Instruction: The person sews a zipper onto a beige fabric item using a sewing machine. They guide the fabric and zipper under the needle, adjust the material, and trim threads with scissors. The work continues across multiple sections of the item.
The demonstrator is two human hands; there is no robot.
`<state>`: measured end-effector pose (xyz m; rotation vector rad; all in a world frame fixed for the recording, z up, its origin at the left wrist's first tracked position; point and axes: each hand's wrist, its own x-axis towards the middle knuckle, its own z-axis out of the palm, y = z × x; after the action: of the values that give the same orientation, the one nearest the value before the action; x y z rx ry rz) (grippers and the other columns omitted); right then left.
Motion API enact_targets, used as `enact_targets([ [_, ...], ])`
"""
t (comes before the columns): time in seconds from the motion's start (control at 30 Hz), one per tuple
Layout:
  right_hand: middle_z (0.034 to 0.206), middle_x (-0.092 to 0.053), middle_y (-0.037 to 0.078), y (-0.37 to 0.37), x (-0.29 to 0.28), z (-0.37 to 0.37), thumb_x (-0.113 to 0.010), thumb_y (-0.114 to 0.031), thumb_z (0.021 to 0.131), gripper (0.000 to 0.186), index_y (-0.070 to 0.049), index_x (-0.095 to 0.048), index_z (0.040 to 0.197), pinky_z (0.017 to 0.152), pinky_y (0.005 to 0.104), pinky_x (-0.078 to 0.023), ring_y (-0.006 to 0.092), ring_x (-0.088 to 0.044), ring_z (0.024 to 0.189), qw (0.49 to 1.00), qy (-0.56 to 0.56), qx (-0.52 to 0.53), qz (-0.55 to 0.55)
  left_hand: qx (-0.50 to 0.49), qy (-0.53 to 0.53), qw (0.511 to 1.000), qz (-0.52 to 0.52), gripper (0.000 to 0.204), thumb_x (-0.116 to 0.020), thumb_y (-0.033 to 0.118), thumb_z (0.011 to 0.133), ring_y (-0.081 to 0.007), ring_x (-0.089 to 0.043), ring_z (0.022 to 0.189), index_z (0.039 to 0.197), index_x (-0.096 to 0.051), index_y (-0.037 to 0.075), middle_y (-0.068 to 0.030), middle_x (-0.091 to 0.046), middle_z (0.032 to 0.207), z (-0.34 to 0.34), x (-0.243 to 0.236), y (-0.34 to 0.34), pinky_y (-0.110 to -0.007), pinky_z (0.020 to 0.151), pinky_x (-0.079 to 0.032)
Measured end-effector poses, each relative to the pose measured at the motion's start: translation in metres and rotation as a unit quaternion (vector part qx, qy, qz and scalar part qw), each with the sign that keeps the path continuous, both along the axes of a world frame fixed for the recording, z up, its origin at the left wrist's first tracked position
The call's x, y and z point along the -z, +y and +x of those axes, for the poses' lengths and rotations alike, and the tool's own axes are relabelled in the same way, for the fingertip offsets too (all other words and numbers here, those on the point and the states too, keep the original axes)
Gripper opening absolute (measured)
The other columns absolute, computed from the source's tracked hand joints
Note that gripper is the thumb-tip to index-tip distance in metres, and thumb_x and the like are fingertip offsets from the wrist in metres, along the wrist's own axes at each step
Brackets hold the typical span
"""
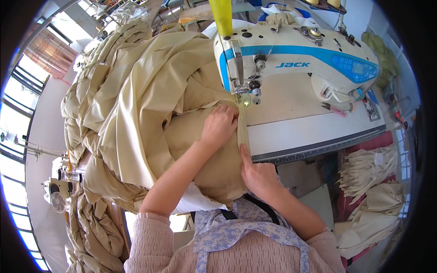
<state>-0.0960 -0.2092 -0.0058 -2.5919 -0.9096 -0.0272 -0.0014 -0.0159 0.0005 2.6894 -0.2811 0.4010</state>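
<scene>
A khaki fabric panel (186,164) lies under the needle of a white and blue sewing machine (296,50), with a narrow strip (242,129) along its right edge. My left hand (219,123) has its fingers curled on the fabric just before the presser foot, gripping it beside the strip. Nearer me, my right hand (259,175) holds the lower part of the strip at the table edge, index finger stretched along it and the other fingers bent. The tips of my left fingers are partly hidden in the fabric.
Bulky khaki fabric (123,100) is heaped at the left, beside another machine (61,186). Scissors (339,109) lie right of the needle on the white tabletop (305,136), near a ruler edge (318,148). Cream pieces (368,168) are stacked at lower right.
</scene>
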Motion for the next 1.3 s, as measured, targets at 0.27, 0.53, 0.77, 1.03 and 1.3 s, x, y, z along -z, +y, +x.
enact_targets([
  [0.27,0.049,-0.059,0.009,-0.001,-0.003,0.003,-0.063,-0.013,0.085,0.072,0.013,-0.040,0.148,0.044,0.0416,-0.049,0.0272,-0.063,0.042,1.000,0.016,-0.011,0.018,-0.015,-0.085,0.995,0.058,0.009,-0.068,0.012,0.082,-0.0310,-0.065,0.092,0.086,-0.063,0.005,-0.0119,-0.067,0.094,0.003,0.004,-0.009,-0.044,0.082,-0.051],
  [0.53,0.051,-0.060,0.011,0.000,-0.002,0.003,-0.063,-0.012,0.088,0.064,0.009,-0.045,0.146,0.046,0.0427,-0.050,0.0287,-0.063,0.044,1.000,0.018,0.002,0.020,-0.111,-0.106,0.985,0.077,0.011,-0.066,0.016,0.083,-0.0324,-0.066,0.082,0.079,-0.066,0.005,-0.0114,-0.070,0.085,0.042,0.016,-0.008,-0.046,0.077,-0.052],
  [0.77,0.054,-0.062,0.012,-0.001,-0.004,0.003,-0.062,-0.011,0.090,0.062,0.007,-0.045,0.148,0.050,0.0451,-0.052,0.0310,-0.063,0.047,0.999,0.050,0.000,-0.003,-0.136,-0.100,0.978,0.124,0.010,-0.067,0.014,0.080,-0.0305,-0.065,0.094,0.084,-0.066,0.005,-0.0120,-0.069,0.095,0.066,0.028,-0.006,-0.044,0.081,-0.050],
  [1.03,0.061,-0.065,0.014,-0.004,-0.013,-0.001,-0.062,-0.016,0.096,0.063,0.004,-0.041,0.152,0.056,0.0435,-0.054,0.0314,-0.068,0.056,0.992,0.117,0.023,0.035,-0.115,-0.067,0.991,0.030,0.024,-0.066,0.010,0.083,-0.0330,-0.062,0.100,0.106,-0.066,0.003,-0.0121,-0.066,0.101,0.092,0.021,0.020,-0.050,0.089,-0.049],
  [1.3,0.085,-0.071,0.016,-0.049,-0.019,-0.023,-0.058,-0.009,0.100,0.034,-0.001,-0.056,0.132,0.067,0.0424,-0.055,0.0348,-0.071,0.074,0.901,0.304,-0.085,0.297,0.165,-0.066,0.982,0.066,0.061,-0.071,0.002,0.081,-0.0323,-0.059,0.130,0.141,-0.059,0.008,-0.0115,-0.060,0.142,-0.068,-0.043,-0.016,-0.042,0.098,-0.056],
])
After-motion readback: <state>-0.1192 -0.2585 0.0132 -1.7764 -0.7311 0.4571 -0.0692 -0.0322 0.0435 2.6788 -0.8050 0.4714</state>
